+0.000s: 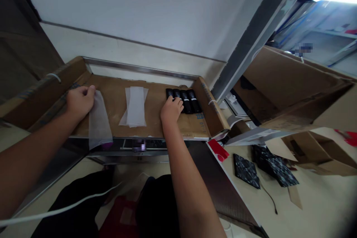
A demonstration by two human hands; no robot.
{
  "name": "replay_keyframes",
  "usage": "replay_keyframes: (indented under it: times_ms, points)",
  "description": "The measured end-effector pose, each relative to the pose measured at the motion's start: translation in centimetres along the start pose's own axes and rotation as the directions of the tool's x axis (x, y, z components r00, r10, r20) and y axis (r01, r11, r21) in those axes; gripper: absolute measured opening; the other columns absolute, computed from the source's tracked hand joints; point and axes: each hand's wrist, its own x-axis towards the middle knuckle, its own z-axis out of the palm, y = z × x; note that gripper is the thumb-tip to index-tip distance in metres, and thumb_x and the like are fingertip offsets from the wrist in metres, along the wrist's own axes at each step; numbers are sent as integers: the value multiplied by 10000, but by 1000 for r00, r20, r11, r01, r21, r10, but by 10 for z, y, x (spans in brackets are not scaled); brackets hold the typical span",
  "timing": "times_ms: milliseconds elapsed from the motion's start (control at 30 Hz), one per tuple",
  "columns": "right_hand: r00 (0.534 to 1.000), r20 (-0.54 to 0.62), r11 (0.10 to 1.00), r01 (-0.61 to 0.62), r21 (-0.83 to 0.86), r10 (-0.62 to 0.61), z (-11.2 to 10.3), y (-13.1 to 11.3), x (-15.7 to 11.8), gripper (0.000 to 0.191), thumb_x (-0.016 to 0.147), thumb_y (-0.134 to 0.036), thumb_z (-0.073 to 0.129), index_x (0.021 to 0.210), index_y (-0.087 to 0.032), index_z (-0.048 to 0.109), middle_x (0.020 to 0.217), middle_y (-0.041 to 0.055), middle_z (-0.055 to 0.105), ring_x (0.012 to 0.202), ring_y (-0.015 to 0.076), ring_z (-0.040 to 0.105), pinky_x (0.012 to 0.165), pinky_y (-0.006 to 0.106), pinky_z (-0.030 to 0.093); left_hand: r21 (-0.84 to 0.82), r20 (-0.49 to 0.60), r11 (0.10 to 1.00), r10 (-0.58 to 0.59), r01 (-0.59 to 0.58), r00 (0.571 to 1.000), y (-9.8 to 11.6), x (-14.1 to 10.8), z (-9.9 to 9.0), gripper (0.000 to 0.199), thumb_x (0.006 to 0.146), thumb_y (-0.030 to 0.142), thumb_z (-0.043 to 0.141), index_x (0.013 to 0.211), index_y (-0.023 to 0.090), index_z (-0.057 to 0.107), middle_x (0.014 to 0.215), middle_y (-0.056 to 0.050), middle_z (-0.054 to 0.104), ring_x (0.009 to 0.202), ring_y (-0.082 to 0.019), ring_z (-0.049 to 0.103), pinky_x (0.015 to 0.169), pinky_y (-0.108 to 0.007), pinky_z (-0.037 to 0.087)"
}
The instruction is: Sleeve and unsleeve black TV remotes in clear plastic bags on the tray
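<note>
My left hand (80, 101) is closed, its thumb and fingers pinching the top of a translucent plastic bag (99, 119) that hangs over the tray's front edge. A purple patch shows at the bag's lower end. My right hand (172, 110) has its fingers curled over a black tube (169, 92) at the left of a row of several. The other black tubes (193, 101) lie side by side, with white labels on their middles. Between my hands, a loose stack of flat translucent bags (136, 106) rests on the cardboard.
A cardboard-lined tray (156, 128) with raised sides forms the work surface, below a white wall panel (139, 7). Large cardboard boxes (295, 89) stand at the right. On the floor are black patterned packages (247, 170). A white cable (69, 206) crosses near my legs.
</note>
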Motion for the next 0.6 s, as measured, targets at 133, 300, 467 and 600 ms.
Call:
replay_keyframes:
  times_ms: [133,300,467,600]
  points:
    - [997,-75,987,1,158,11,-8,2,1,267,957,-138,417,1067,-138,661,1200,213,572,1121,313,496,920,454,397,5,4,1000,3,-3,1000,1,1,0,364,874,464,455,646,201,563,599,-16,550,634,-183,541,579,-271,310]
    - [971,-191,825,-12,565,145,-31,14,-24,249,955,-248,440,1025,-146,656,1039,134,655,998,237,570,914,378,420,0,8,1000,-11,11,1000,-2,1,2,370,874,479,451,663,199,568,603,-16,556,632,-185,537,582,-277,321]
    - [929,208,286,-298,911,305,-45,17,-63,270,898,-408,482,824,-185,615,633,-32,549,594,126,510,587,238,402,-12,-9,999,36,-36,999,-1,-1,2,410,901,481,428,642,190,555,605,-12,550,628,-163,536,616,-286,346]
    - [866,407,-6,-424,906,290,-59,8,-70,304,821,-485,574,745,-191,567,545,-74,469,466,82,418,448,187,316,-65,32,997,-30,32,999,3,-3,-2,381,875,488,492,685,184,619,629,-9,605,638,-157,565,645,-275,404]
